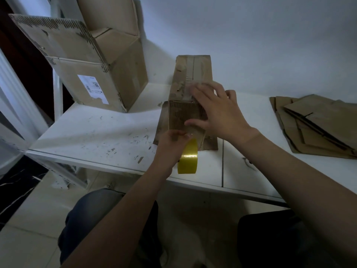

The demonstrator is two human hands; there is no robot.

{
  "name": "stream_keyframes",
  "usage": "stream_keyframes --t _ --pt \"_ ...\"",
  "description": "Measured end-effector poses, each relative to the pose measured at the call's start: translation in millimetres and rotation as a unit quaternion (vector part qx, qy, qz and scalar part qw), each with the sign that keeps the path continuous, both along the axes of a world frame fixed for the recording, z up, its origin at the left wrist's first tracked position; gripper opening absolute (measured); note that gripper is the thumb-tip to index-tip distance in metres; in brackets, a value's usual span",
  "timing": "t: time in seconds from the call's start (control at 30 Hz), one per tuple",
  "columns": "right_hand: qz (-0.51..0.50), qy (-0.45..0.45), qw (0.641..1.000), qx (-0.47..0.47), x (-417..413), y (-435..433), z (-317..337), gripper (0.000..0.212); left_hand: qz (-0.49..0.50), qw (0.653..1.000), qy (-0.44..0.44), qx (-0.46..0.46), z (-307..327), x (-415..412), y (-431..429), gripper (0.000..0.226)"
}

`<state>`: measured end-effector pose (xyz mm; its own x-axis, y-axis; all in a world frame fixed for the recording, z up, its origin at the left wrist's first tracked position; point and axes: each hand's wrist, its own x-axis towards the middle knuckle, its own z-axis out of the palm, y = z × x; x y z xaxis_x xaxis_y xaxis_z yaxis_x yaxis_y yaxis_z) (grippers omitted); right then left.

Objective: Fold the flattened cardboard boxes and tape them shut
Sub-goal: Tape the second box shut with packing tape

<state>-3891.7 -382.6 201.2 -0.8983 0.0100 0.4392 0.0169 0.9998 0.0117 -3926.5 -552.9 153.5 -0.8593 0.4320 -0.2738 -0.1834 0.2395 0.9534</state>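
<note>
A small folded cardboard box stands on the white table, with clear tape running down its top seam. My right hand lies flat on the box's near end, fingers spread, pressing the tape strip onto the cardboard. My left hand grips a yellow tape roll just below the box's front edge; a strip of tape runs from the roll up onto the box. The near bottom flaps of the box splay out on the table.
A large folded box with a white label stands at the back left, and another box sits behind it. A pile of flattened boxes lies at the right. A wall closes the back. My knees are below the table's front edge.
</note>
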Motion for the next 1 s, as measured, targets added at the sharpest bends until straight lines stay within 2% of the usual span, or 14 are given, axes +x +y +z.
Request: stream_keyframes --t 0.07,0.13,0.2,0.3,0.4,0.47,0.53,0.67,0.77,0.9,1.0 --pt "-0.025 0.017 0.999 -0.036 17.6 4.5 3.8 0.077 0.002 1.0 -0.01 -0.002 1.5 1.2 1.1 0.009" --pt "-0.056 0.039 0.995 -0.076 39.3 15.0 -0.2 0.064 0.011 1.0 -0.02 -0.004 2.4 3.3 2.4 0.025" --pt "-0.077 0.034 0.993 -0.08 60.9 32.2 -13.8 0.05 0.023 0.999 -0.028 -0.002 3.3 5.5 3.4 0.029" --pt "-0.137 -0.087 0.981 -0.109 89.5 62.3 -43.9 0.033 0.051 0.998 -0.043 -0.005 5.4 9.4 5.0 0.024" --pt "-0.232 -0.249 0.929 -0.143 108.2 77.1 -66.6 0.033 0.062 0.997 -0.033 -0.012 6.3 11.5 8.0 0.014" --pt "-0.266 -0.293 0.908 -0.14 115.7 80.7 -80.2 0.036 0.062 0.998 -0.029 -0.013 6.4 14.1 9.3 0.013" --pt "-0.285 -0.298 0.902 -0.126 119.8 82.3 -92.5 0.031 0.057 0.998 -0.025 -0.018 5.6 15.0 9.8 0.02" --pt "-0.274 -0.286 0.909 -0.128 123.6 85.9 -100.8 0.02 0.055 0.998 -0.031 -0.018 5.8 14.7 8.0 0.008" --pt "-0.24 -0.254 0.923 -0.16 124.0 86.4 -93.0 0.016 0.051 0.998 -0.027 -0.019 7.9 17.0 7.3 0.014" --pt "-0.129 -0.085 0.95 -0.272 115.2 71.1 -67.6 0.017 0.054 0.998 -0.016 -0.02 7.2 18.7 7.1 0.018" --pt "-0.021 0.016 0.965 -0.259 104.4 42.9 -35.0 0.021 0.05 0.998 -0.013 -0.02 6.1 18.6 6.1 0.011"
